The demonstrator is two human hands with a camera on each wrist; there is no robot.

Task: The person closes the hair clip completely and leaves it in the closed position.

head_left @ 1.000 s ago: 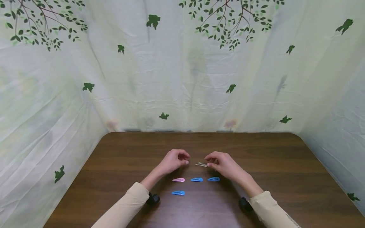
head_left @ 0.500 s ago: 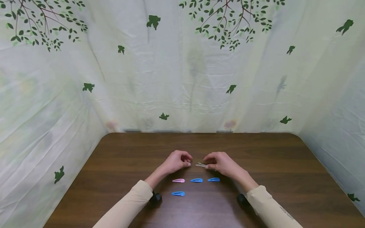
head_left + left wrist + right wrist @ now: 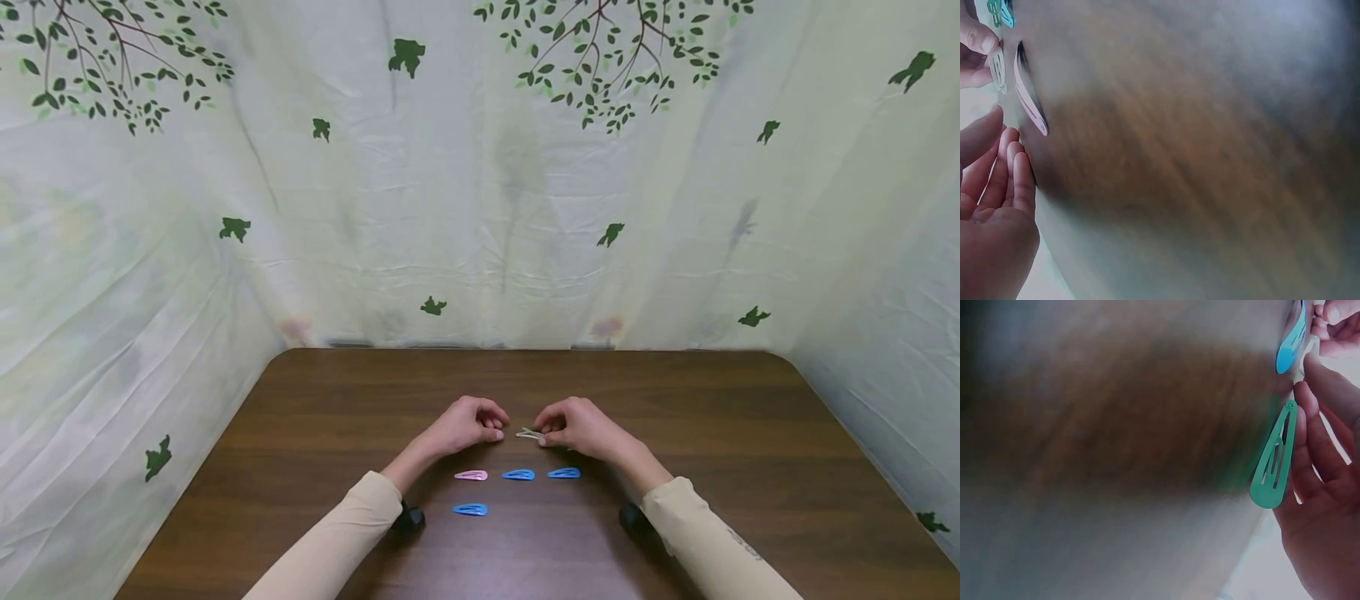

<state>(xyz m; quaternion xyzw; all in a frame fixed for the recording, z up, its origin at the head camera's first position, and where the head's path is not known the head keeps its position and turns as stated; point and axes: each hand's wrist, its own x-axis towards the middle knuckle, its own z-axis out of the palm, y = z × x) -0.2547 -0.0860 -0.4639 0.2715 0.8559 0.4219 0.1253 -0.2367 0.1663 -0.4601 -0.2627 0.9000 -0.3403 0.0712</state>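
Observation:
My right hand (image 3: pixel 581 429) pinches a white snap hair clip (image 3: pixel 529 433) between thumb and fingers; its free end points left, its two parts spread in a narrow V. Facing that end, my left hand (image 3: pixel 467 425) holds nothing. In the left wrist view, the left hand (image 3: pixel 997 231) has loosely bent fingers, with a gap to the white clip (image 3: pixel 998 70). Nearest the left hand on the table lies a pink hair clip (image 3: pixel 471 475). Below the right hand lies a clip (image 3: pixel 564 473) that looks blue from the head but green (image 3: pixel 1267 490) in the right wrist view.
A blue hair clip (image 3: pixel 518 475) lies between the pink one and the right-hand one. Closer to the person is another blue clip (image 3: pixel 470 509). All rest on a brown wooden table (image 3: pixel 337 400), bordered by a pale leaf-print curtain (image 3: pixel 480 208).
My left hand has shifted slightly right, closer to the white clip. The right hand has slid a little left, still pinching the clip. The clips on the table have stayed put.

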